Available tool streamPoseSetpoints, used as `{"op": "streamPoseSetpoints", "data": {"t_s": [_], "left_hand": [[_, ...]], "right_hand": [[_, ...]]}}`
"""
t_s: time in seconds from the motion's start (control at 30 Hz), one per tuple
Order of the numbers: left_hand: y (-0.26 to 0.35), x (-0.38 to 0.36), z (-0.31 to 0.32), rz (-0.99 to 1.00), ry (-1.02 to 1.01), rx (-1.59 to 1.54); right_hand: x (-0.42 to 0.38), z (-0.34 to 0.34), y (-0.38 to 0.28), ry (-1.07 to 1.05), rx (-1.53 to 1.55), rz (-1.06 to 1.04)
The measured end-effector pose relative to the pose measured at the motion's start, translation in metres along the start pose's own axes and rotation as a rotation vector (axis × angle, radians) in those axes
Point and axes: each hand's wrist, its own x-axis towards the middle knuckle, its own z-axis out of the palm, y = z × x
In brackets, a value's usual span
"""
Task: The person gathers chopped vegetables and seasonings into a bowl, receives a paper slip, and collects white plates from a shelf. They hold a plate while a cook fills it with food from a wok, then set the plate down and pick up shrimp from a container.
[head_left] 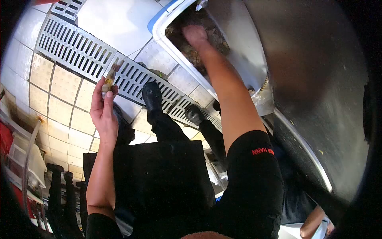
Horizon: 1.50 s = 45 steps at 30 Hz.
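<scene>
My left hand [104, 113] is raised over the floor drain, its thumb and fingers closed around a small, elongated brown-and-yellow thing [108, 81]. It looks somewhat like a prawn, but its upper end is blurred and I cannot be sure of the kind. My right arm stretches forward into a white tub [159, 34] with a blue outer edge. Inside it, my right hand [195, 35] is down against a dark brown, wet-looking mass [213, 30]. Motion smears that hand, so its fingers cannot be made out.
A slotted drain grate [75, 47] crosses the tiled floor [63, 85] beneath me. To the right stands a dark metal surface [318, 79] with a shiny rim. A rack with pale bins [28, 159] is at the left. Another person's arm [312, 223] shows at lower right.
</scene>
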Motion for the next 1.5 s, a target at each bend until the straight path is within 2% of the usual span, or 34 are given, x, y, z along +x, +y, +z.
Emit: {"op": "streamPoseSetpoints", "data": {"t_s": [0.13, 0.23, 0.33, 0.43, 0.53, 0.63, 0.73, 0.83, 0.93, 1.07, 1.23, 1.37, 1.5], "left_hand": [[0.003, 0.004, -0.003, 0.000, 0.019, 0.032], [0.000, 0.003, -0.003, 0.026, 0.026, 0.030], [-0.001, 0.002, 0.002, -0.020, 0.029, 0.041], [0.003, 0.002, 0.006, -0.037, -0.001, 0.032], [0.001, 0.003, 0.010, -0.058, -0.014, -0.008], [0.004, 0.001, 0.011, -0.102, -0.034, -0.023], [0.005, 0.002, 0.008, -0.122, -0.043, 0.007], [0.010, 0.003, 0.003, -0.121, -0.026, 0.035], [0.008, 0.004, -0.003, -0.104, -0.011, 0.026], [0.004, 0.004, -0.010, -0.104, -0.014, 0.020], [0.014, 0.007, -0.018, -0.116, -0.023, 0.158], [0.017, 0.010, -0.023, -0.122, -0.011, 0.181], [0.016, 0.016, -0.021, -0.130, -0.027, 0.132]], "right_hand": [[-0.004, -0.007, 0.002, -0.141, -0.123, -0.104], [-0.024, -0.008, 0.003, 0.012, 0.087, 0.030], [-0.046, -0.017, 0.004, 0.311, 0.312, 0.097], [-0.057, -0.063, 0.011, -0.014, 0.872, 0.321], [-0.061, -0.040, 0.030, -0.017, 1.676, 0.187], [-0.067, -0.044, 0.024, 0.047, 1.937, 0.375], [-0.063, -0.038, 0.021, 0.028, 1.907, 0.348], [-0.042, -0.056, 0.015, -0.015, 0.585, 0.360], [-0.013, -0.033, 0.002, 0.340, 0.440, 0.139], [0.037, -0.014, -0.028, 0.194, 0.635, 0.008], [0.013, -0.012, -0.023, 0.050, 0.804, -0.049], [-0.004, -0.012, -0.024, 0.009, 1.024, -0.028], [-0.006, -0.019, -0.030, -0.023, 1.389, 0.041]]}}
